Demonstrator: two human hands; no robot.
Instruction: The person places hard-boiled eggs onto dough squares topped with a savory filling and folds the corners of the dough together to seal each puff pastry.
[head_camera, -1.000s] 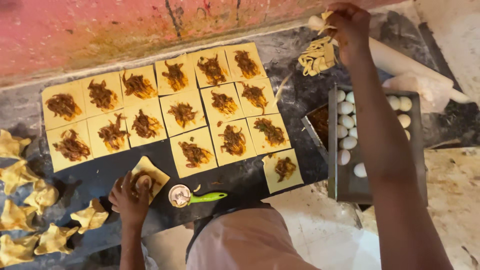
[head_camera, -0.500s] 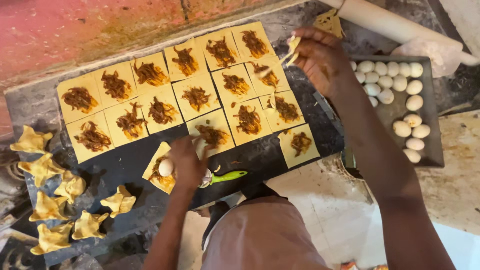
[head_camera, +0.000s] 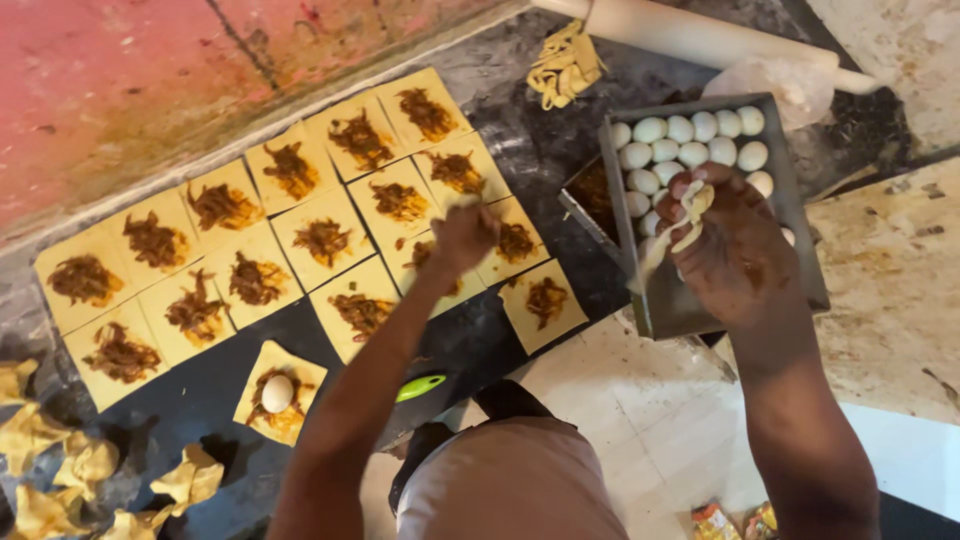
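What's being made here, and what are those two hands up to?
A person is filling dough squares on a dark worktop. The left hand reaches onto one filled square, while the right hand, holding a dough strip, is over the tray of eggs. One square already carries an egg.

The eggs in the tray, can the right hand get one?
Probably yes. The right hand hovers right over the tray, and the peeled eggs lie uncovered, though it holds a dough strip.
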